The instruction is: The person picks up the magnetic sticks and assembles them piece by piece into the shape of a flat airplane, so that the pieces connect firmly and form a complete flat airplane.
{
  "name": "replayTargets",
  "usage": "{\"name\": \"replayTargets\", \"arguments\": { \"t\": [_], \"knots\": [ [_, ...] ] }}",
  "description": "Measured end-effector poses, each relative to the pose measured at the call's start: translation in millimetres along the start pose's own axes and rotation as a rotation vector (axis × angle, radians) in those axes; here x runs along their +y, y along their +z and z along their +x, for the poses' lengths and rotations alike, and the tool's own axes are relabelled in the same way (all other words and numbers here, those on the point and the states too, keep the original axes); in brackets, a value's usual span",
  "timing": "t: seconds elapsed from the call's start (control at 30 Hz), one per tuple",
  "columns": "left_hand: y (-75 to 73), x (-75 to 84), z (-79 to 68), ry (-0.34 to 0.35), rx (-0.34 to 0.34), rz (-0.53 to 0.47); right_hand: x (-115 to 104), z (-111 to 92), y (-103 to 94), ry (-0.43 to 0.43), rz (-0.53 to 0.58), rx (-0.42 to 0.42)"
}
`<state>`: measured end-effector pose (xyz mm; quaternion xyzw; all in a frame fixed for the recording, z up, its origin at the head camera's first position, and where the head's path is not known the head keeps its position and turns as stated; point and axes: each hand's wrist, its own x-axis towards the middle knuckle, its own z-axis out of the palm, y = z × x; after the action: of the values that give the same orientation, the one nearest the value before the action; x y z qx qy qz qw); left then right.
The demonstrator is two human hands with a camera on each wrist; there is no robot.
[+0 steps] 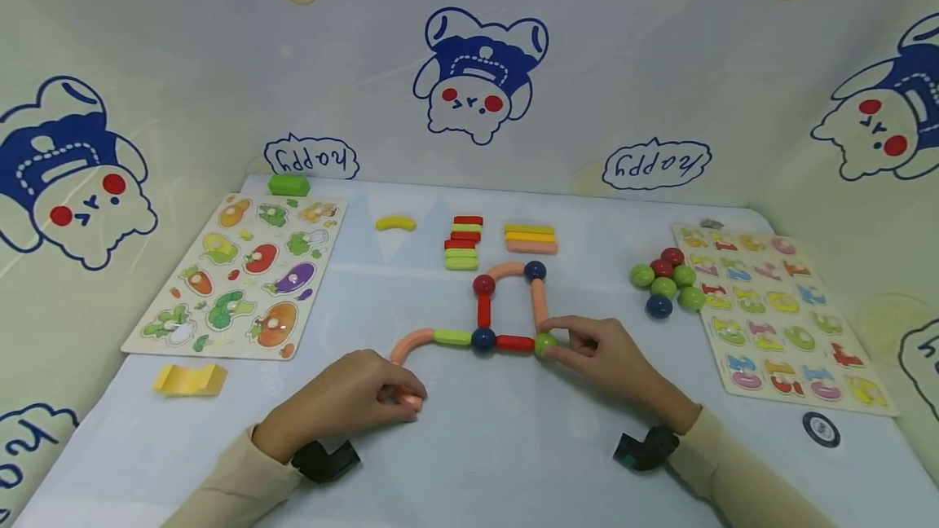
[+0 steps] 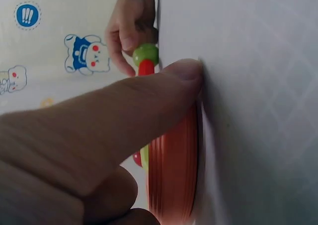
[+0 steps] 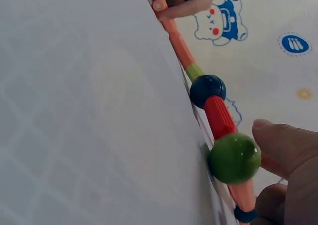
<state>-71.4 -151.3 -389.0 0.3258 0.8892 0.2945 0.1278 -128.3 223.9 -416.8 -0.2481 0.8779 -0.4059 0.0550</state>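
My left hand pinches the near end of a peach curved rod; part of that piece is hidden by the fingers. At its far end the rod meets a light-green rod, which leads to a dark-blue ball. From there a red rod runs to a green ball, pinched by my right hand between thumb and forefinger. Above, a red upright rod, red ball, peach arch, second dark-blue ball and straight peach rod form a loop.
Loose red, green and blue balls cluster at right beside an animal puzzle board. A vegetable board lies left, near a yellow block and a green block. Short rods, longer rods and a yellow curved rod lie behind.
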Motion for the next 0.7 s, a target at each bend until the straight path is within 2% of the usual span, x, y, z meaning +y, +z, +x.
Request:
{"name": "replayTargets", "arguments": {
  "t": [0.13, 0.33, 0.5, 0.6, 0.7],
  "knots": [
    [0.2, 1.4, 1.3, 0.006, 0.009, -0.002, 3.5, -6.6, -14.5, 0.045, -0.049, 0.100],
    [-0.5, 2.0, 2.5, 0.031, 0.035, 0.004, 24.0, -28.9, -42.2, 0.081, -0.177, 0.381],
    [-1.7, 2.0, 1.1, 0.044, 0.052, 0.010, 38.5, -39.6, -59.8, 0.151, -0.333, 0.591],
    [-1.2, 1.4, -0.1, 0.044, 0.058, 0.001, 43.6, -40.9, -65.2, 0.191, -0.400, 0.621],
    [0.6, -0.1, -1.7, 0.027, 0.044, -0.014, 48.0, -41.1, -65.6, 0.233, -0.411, 0.588]
  ]
}}
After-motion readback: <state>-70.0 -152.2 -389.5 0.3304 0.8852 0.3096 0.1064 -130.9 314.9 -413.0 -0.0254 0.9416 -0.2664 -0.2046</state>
